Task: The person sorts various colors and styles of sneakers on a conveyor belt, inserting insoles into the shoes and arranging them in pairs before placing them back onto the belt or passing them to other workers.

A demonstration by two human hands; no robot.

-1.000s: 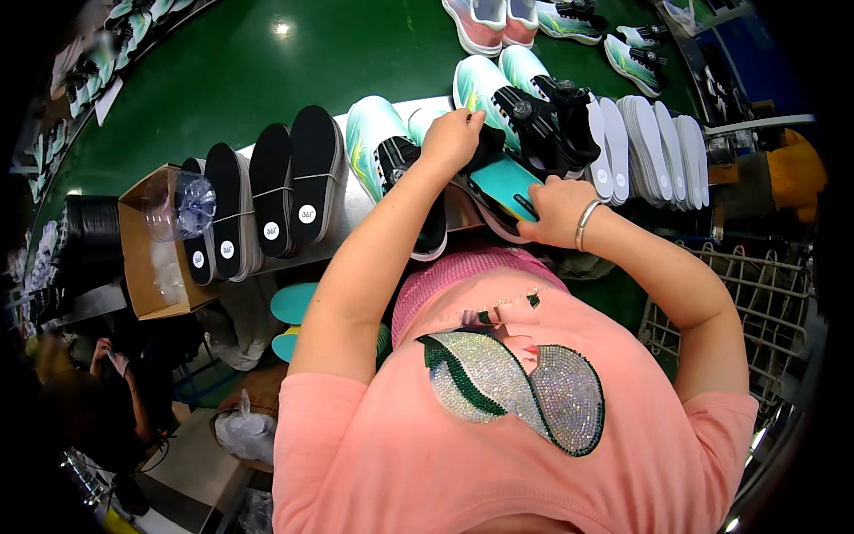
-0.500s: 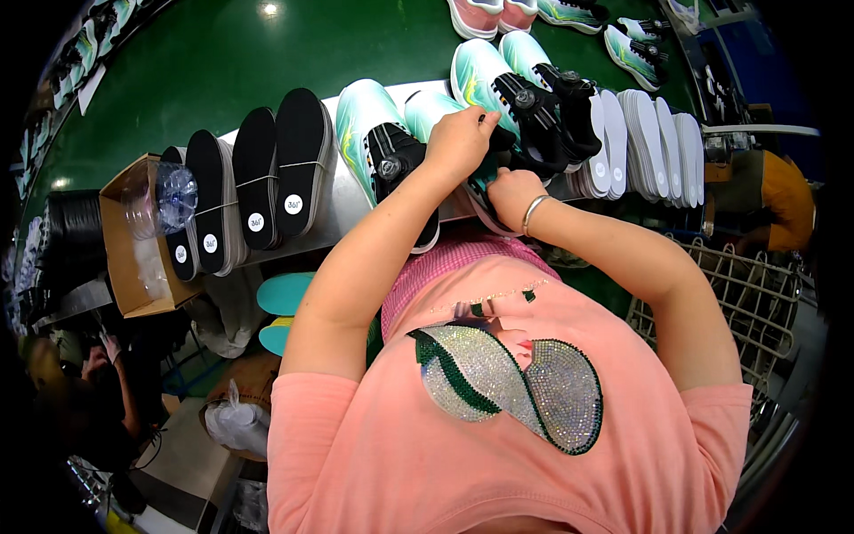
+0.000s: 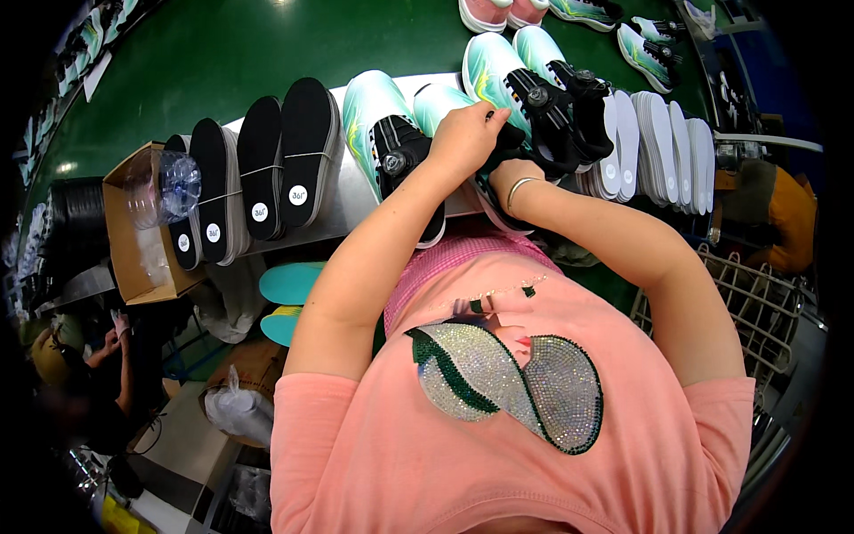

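Observation:
A mint-green and white sneaker [image 3: 436, 104] with a black collar stands on the metal ledge before me, toe pointing away. My left hand [image 3: 467, 141] is closed on the black upper near its opening, fingers bent. Inside that opening is my right hand [image 3: 514, 174], its fingers hidden; a bangle circles the wrist. A matching sneaker [image 3: 372, 107] with a black dial closure stands just left. To the right, another pair, a nearer sneaker [image 3: 491, 71] and a farther sneaker [image 3: 536, 52], sits close beside my hands.
Black insoles [image 3: 308, 151] in banded stacks lean at left, beside a cardboard box [image 3: 138, 240] holding clear plastic. White insoles [image 3: 656, 147] stand in stacks at right. Beyond lies a green conveyor surface [image 3: 356, 36] with more shoes. A wire basket [image 3: 743, 307] is lower right; another person's hand [image 3: 120, 329] shows lower left.
My right hand has gone deeper into the sneaker's opening, so its fingers no longer show. My left hand keeps its hold on the upper. The whole view has shifted slightly.

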